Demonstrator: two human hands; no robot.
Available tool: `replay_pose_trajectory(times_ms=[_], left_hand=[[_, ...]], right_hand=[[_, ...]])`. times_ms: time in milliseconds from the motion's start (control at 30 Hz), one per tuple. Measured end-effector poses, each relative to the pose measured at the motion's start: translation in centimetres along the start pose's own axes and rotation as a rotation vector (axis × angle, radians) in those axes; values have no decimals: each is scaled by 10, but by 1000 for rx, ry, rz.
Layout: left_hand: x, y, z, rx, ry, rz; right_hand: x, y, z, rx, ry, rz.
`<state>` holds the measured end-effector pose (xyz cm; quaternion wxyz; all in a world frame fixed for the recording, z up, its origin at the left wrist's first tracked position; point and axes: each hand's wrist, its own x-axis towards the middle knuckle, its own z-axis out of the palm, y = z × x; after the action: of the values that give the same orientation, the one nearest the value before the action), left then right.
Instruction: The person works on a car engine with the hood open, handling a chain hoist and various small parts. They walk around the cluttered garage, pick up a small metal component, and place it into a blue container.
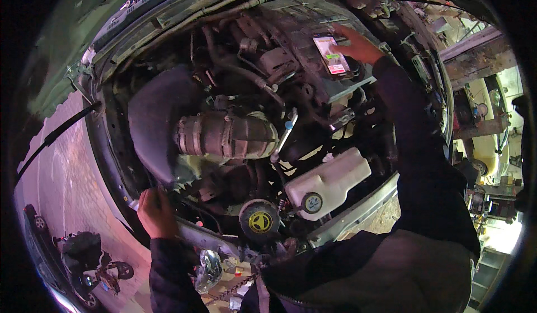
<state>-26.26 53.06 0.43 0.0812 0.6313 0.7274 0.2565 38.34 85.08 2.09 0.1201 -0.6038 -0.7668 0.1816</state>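
Observation:
My right hand (358, 46) reaches to the far right over a lit phone (331, 56) that lies on a dark flat cover in the engine bay. Its fingers are stretched out, and one fingertip is at the screen. My left hand (156, 212) rests at the near left corner of the bay with its fingers curled in. A small pale metal piece (133, 204) shows beside its fingers; whether the hand grips it or the body edge is hidden. Near this hand sits a large dark rounded plastic housing (159, 120), joined to a ribbed intake hose (226, 136).
A whitish coolant tank (330, 184) and a round black cap with a yellow mark (259, 222) stand at the near side. A thin rod (59, 131) rises at the left. Beyond lie a motorcycle (106, 274), a parked car (42, 240) and cluttered shelves (489, 268).

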Motion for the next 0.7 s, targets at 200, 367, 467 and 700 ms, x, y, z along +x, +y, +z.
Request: replay_pose_trajectory(times_ms=[200, 367, 467, 700], left_hand=[[-2, -8, 3, -18, 13, 9], [5, -23, 10, 6, 14, 94], [12, -34, 12, 101, 61, 215], [16, -34, 12, 145, 14, 305]], right_hand=[[-45, -15, -19, 568, 516, 137], [-213, -65, -55, 589, 741, 123], [-364, -79, -47, 664, 909, 192], [-802, -137, 238, 740, 870, 972]])
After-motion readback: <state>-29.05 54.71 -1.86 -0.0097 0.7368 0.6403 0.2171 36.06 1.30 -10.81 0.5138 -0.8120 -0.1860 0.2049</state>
